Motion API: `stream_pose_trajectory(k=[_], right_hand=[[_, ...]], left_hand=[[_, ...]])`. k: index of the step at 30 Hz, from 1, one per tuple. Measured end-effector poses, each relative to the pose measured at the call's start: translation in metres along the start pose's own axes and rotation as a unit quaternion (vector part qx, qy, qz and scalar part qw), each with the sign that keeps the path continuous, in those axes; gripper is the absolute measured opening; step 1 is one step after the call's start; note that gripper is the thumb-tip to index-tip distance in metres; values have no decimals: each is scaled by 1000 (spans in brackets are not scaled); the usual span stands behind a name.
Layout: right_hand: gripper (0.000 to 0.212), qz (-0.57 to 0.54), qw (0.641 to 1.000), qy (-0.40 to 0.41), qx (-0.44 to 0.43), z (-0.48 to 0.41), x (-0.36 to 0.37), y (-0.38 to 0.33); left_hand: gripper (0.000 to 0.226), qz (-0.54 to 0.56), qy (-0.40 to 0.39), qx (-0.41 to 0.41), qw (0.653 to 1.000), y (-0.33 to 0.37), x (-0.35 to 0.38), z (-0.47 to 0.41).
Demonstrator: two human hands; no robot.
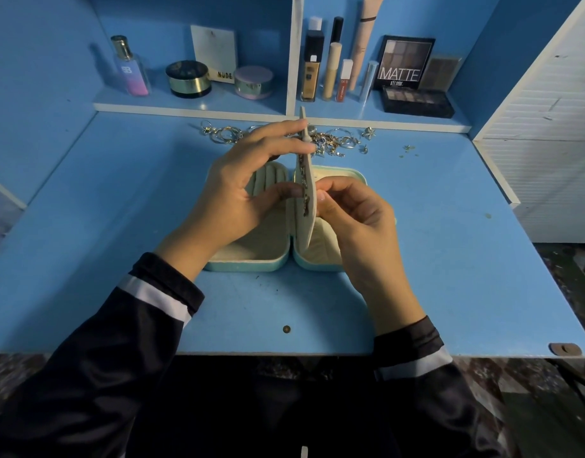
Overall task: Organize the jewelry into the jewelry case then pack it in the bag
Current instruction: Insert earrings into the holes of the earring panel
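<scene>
Left hand (248, 193) pinched the thin flap (309, 206) upright, earrings (303, 185) dangling by its thumb. Right hand (354, 216) pinched the flap's other side. Looked light and floppy, so I'd grip the edges. Open jewelry case (251, 263) sat under both hands, loose jewelry (330, 142) beyond.

The blue desk (449, 242) carries an open mint jewelry case (248, 264) at its middle and a loose jewelry pile (334, 140) along its back edge

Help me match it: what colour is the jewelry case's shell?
The jewelry case is pale teal outside; head view.
</scene>
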State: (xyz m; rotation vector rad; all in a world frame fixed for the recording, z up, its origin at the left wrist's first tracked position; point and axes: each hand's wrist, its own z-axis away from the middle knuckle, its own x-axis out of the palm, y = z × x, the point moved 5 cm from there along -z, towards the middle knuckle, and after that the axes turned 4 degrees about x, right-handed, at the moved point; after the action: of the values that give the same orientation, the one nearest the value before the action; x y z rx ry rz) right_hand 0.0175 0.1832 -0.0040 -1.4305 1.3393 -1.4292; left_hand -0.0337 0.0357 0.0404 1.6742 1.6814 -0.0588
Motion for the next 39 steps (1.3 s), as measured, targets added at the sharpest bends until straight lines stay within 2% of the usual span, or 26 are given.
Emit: stream_pose_trajectory(k=[15,28,39], right_hand=[[7,0,1000,-17,-10,1,4,-5],[11,100,992,-22,-72,2,6,-9],[8,-2,999,-41,1,-1,5,-3]], left_hand=[[36,8,10,-7,1000,0,-1,0],[37,18,14,-10,1000,-3,0,0],[36,35,16,-19,999,-4,0,2]])
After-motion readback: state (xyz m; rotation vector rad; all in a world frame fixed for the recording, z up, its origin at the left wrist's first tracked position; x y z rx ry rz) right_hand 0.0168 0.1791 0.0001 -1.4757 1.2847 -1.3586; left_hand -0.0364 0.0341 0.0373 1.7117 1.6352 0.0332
